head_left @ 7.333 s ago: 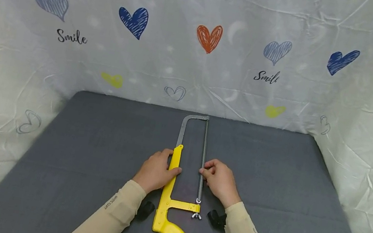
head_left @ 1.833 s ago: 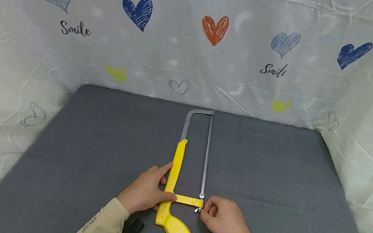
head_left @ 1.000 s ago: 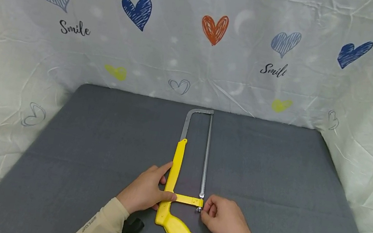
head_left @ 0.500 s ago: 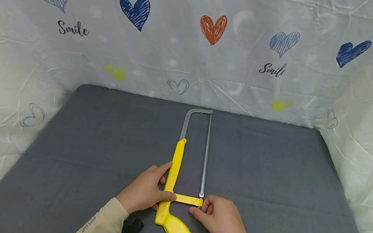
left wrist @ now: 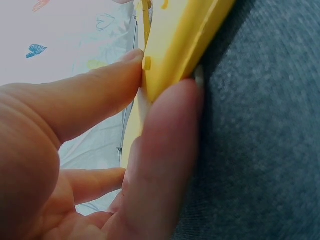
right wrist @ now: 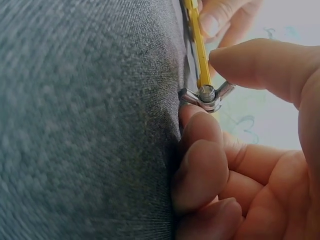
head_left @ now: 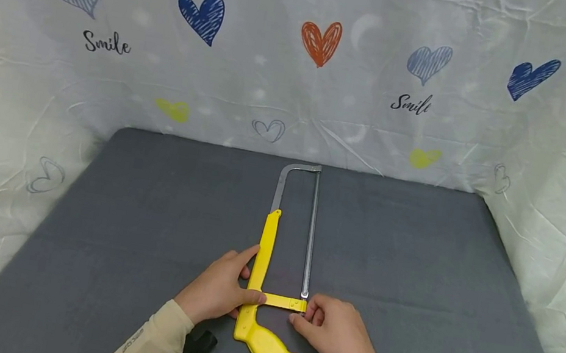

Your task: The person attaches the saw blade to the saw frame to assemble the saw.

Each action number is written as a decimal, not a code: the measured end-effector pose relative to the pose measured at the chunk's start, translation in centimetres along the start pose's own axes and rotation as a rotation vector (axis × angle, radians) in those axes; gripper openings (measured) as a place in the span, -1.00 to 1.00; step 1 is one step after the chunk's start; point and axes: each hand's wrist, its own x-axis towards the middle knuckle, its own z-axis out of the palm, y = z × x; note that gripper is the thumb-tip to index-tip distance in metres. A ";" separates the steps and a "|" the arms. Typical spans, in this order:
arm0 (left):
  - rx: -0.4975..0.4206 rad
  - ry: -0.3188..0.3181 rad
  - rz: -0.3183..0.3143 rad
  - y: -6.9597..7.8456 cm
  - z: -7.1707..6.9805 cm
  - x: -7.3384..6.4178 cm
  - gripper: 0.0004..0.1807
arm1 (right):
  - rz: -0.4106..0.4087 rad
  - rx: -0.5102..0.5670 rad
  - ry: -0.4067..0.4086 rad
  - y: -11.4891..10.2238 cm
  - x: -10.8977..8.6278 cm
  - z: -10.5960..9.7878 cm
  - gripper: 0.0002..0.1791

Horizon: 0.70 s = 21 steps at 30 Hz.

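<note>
A hacksaw (head_left: 264, 247) with a yellow handle and a grey metal front bow lies flat on the dark grey cloth, handle toward me. Its blade (head_left: 311, 236) runs along the right side. My left hand (head_left: 218, 286) grips the yellow frame where the crossbar joins it, thumb on top and the other fingers along the left edge. At the crossbar's right end, my right hand (head_left: 338, 333) has thumb and curled fingers around the wing nut (right wrist: 207, 95). The thumb is by one wing and a fingertip by the other. In the head view that hand hides the nut.
The grey cloth-covered table (head_left: 415, 253) spreads around the saw. A white curtain (head_left: 253, 85) printed with hearts and "Smile" stands behind and at both sides. Black wrist cameras (head_left: 200, 345) sit beneath the wrists.
Since the earliest frame, my left hand has slid down the frame and my right has gone from the blade to the wing nut. Lately the right thumb has swung left over the nut.
</note>
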 end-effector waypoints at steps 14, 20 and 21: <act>-0.016 -0.007 0.010 -0.3 0.1 0.2 0.17 | -0.037 0.052 0.002 0.6 0.0 -0.2 -0.79; -0.013 -0.004 0.011 -0.2 0.1 0.3 0.17 | -0.066 0.048 -0.010 0.8 0.1 -0.5 -0.87; -0.013 -0.004 0.012 -0.2 0.1 0.3 0.17 | -0.069 0.044 -0.008 0.8 0.1 -0.5 -0.88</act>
